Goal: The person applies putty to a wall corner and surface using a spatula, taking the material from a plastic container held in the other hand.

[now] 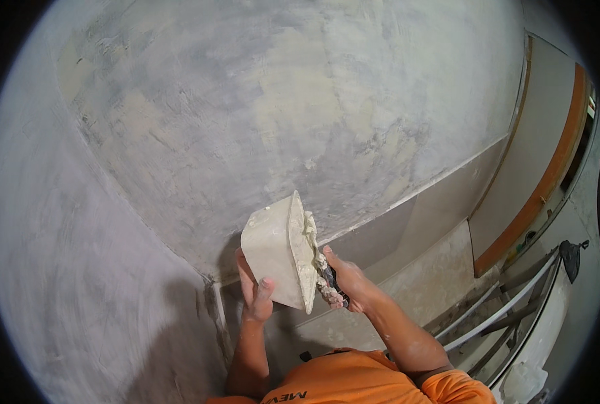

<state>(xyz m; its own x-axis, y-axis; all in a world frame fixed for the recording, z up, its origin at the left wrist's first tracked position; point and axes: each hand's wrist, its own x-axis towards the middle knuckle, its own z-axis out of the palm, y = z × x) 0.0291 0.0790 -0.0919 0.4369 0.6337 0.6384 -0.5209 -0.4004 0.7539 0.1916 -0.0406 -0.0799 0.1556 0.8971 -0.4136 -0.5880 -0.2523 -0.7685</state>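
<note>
A cream plastic tub [270, 252] is tipped on its side in front of me, its opening turned to the right. My left hand [256, 294] grips it from below and behind, with the thumb on the near side. Thick off-white putty [309, 230] clings to the rim. At the opening, my right hand [352, 283] is closed round the dark handle [331, 277] of a putty-smeared tool. Its blade is hidden by the tub, so I cannot tell its exact kind. Behind the tub rises a grey wall [307, 87] with patchy pale yellowish coating.
Another grey wall [51, 222] meets it at a corner on the left. A smooth greyish band [441, 192] runs along the wall's base. To the right are a pale panel with an orange-brown edge [549, 185], metal bars [502, 322], a black bag [571, 261] and clear plastic [523, 381].
</note>
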